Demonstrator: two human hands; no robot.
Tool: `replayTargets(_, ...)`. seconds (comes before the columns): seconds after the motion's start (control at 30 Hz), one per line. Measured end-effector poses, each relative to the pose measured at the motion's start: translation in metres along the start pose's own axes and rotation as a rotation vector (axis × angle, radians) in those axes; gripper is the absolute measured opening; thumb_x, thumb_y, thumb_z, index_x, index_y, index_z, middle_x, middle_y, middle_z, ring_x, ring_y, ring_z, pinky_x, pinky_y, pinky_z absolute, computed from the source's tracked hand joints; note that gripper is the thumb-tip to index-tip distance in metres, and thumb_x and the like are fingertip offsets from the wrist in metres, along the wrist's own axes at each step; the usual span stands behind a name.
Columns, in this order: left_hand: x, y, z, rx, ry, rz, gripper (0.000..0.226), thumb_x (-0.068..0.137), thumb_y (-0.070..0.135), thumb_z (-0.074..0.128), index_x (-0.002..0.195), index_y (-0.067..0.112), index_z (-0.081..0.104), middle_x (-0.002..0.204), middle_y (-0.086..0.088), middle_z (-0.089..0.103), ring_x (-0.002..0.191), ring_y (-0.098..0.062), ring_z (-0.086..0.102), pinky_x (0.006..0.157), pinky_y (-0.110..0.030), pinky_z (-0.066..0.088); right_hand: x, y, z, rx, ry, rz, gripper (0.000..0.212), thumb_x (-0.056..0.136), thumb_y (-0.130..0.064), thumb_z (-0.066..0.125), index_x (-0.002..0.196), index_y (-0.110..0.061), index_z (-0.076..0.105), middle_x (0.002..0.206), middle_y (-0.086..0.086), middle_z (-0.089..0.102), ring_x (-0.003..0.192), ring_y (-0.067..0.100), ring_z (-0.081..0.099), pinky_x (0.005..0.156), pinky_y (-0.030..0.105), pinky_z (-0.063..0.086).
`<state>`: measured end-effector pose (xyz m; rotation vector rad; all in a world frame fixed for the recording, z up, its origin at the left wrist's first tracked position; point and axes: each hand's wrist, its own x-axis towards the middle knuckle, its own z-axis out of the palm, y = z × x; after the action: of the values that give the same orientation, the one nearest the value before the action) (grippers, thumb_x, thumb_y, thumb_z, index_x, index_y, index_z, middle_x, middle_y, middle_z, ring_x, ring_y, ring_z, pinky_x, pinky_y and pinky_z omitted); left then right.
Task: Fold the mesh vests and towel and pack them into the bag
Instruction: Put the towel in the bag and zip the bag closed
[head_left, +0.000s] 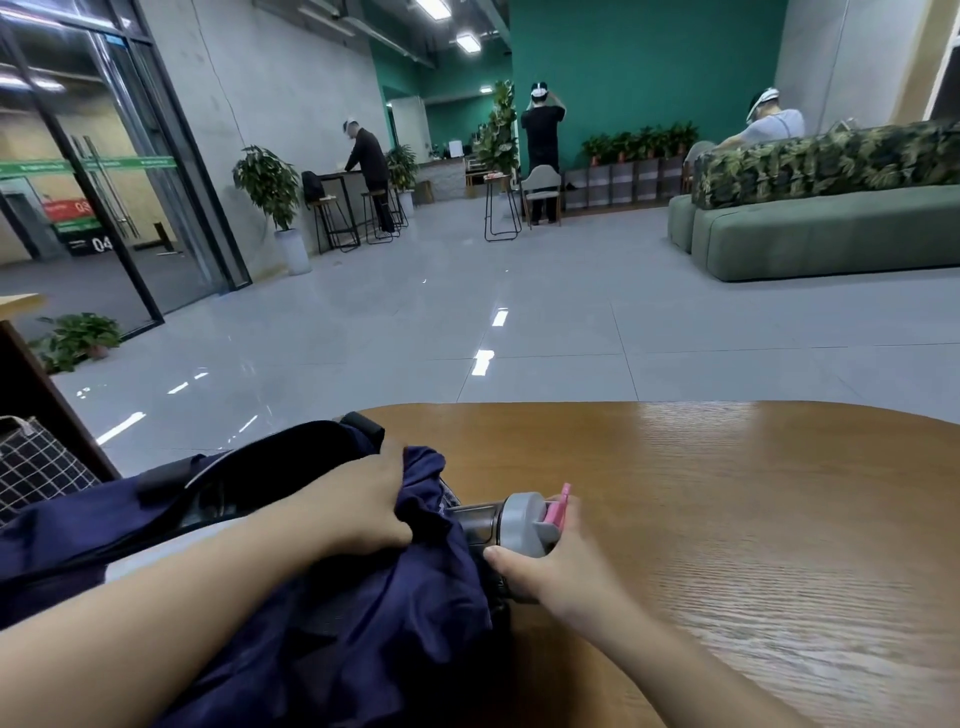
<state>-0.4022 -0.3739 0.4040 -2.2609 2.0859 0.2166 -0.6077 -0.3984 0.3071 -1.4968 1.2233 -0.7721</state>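
Gripping bottle with my right hand, thumb and fingers round grey cap, pink tab beside fingertips. Bottle lies sideways, long axis left-right, body disappearing into bag at lower left. My left hand clutches bag's navy, soft, crumpled fabric. Glossy wood table beneath. Vests, towel not visible.

Brown wood-grain table, dark navy bag and grey-lidded bottle at its left edge.

- Ceiling strip lights are lighting the hall evenly, fairly bright.
- Glare streaks are reflecting off the glossy floor.
- Wide-angle lens is bending the edges; table is blurring slightly.
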Motion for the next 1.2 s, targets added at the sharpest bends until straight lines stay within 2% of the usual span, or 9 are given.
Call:
replayTargets(0.23,0.004,0.03,0.021,0.48,0.217,0.104,0.024,0.088,0.023,0.047,0.107,0.009,0.051,0.112,-0.007,0.053,0.106,-0.024,0.048,0.08,-0.029,0.041,-0.003,0.002,-0.005,0.045,0.004,0.01,0.102,0.064,-0.048,0.081,0.142,-0.023,0.021,0.118,-0.011,0.051,0.104,0.008,0.055,0.092,0.026,0.047)
replayTargets(0.37,-0.001,0.029,0.019,0.25,0.461,0.404,0.015,0.073,0.024,0.057,0.083,0.014,0.058,0.085,0.002,0.054,0.08,-0.016,0.055,0.072,-0.015,0.037,-0.002,-0.002,-0.029,0.051,0.043,0.017,0.095,0.07,-0.049,0.078,0.142,-0.024,0.022,0.124,-0.01,0.045,0.108,0.011,0.049,0.085,0.026,0.043)
replayTargets(0.67,-0.002,0.083,-0.023,-0.048,0.43,0.853,0.025,0.074,0.029,0.044,0.099,0.027,0.048,0.095,0.01,0.047,0.089,-0.009,0.041,0.078,-0.019,0.036,-0.019,0.023,-0.136,0.098,0.249,0.158,0.09,0.074,-0.047,0.075,0.144,-0.019,0.025,0.124,0.003,0.051,0.109,0.024,0.056,0.077,0.033,0.048)
replayTargets(0.83,0.002,0.119,-0.044,-0.068,0.469,1.024,0.025,0.076,0.026,0.048,0.101,0.027,0.047,0.097,0.006,0.052,0.089,-0.015,0.046,0.078,-0.025,0.039,-0.042,0.04,-0.153,0.228,0.26,0.244,0.068,0.06,-0.061,0.076,0.102,-0.019,0.043,0.087,0.004,0.06,0.068,0.02,0.061,0.046,0.021,0.039)
replayTargets(0.9,0.005,0.128,-0.047,-0.093,0.468,1.042,0.026,0.077,0.027,0.047,0.103,0.028,0.047,0.099,0.004,0.052,0.091,-0.016,0.048,0.08,-0.025,0.04,-0.046,0.04,-0.147,0.285,0.327,0.227,0.069,0.062,-0.061,0.075,0.105,-0.021,0.039,0.081,0.0,0.054,0.062,0.016,0.053,0.04,0.017,0.035)
replayTargets(1.0,0.008,0.137,-0.046,-0.136,0.455,1.061,0.027,0.077,0.027,0.047,0.104,0.029,0.047,0.101,0.007,0.051,0.093,-0.013,0.049,0.081,-0.024,0.042,-0.05,0.031,-0.132,0.21,0.371,0.221,0.095,0.065,-0.061,0.074,0.136,-0.017,0.028,0.115,0.0,0.055,0.091,0.02,0.059,0.064,0.029,0.051)
replayTargets(1.07,0.008,0.14,-0.043,-0.146,0.437,1.105,0.028,0.077,0.025,0.048,0.105,0.029,0.049,0.102,0.01,0.049,0.094,-0.009,0.049,0.082,-0.02,0.042,-0.048,0.026,-0.118,0.118,0.348,0.22,0.109,0.049,-0.072,0.071,0.131,-0.016,0.026,0.118,0.0,0.055,0.098,0.02,0.06,0.085,0.039,0.052)
replayTargets(1.13,0.007,0.139,-0.043,-0.16,0.444,1.13,0.029,0.076,0.022,0.05,0.104,0.028,0.051,0.103,0.013,0.047,0.096,-0.006,0.05,0.082,-0.018,0.042,-0.047,0.029,-0.108,0.119,0.348,0.226,0.105,0.036,-0.076,0.069,0.115,-0.021,0.029,0.115,0.0,0.054,0.098,0.02,0.06,0.089,0.043,0.051)
replayTargets(1.2,0.007,0.135,-0.046,-0.199,0.457,1.125,0.028,0.075,0.022,0.05,0.102,0.03,0.052,0.103,0.015,0.047,0.096,-0.005,0.051,0.081,-0.016,0.042,-0.048,0.03,-0.108,0.15,0.319,0.223,0.08,0.058,-0.067,0.072,0.109,-0.022,0.029,0.112,-0.002,0.051,0.096,0.016,0.057,0.086,0.037,0.049)
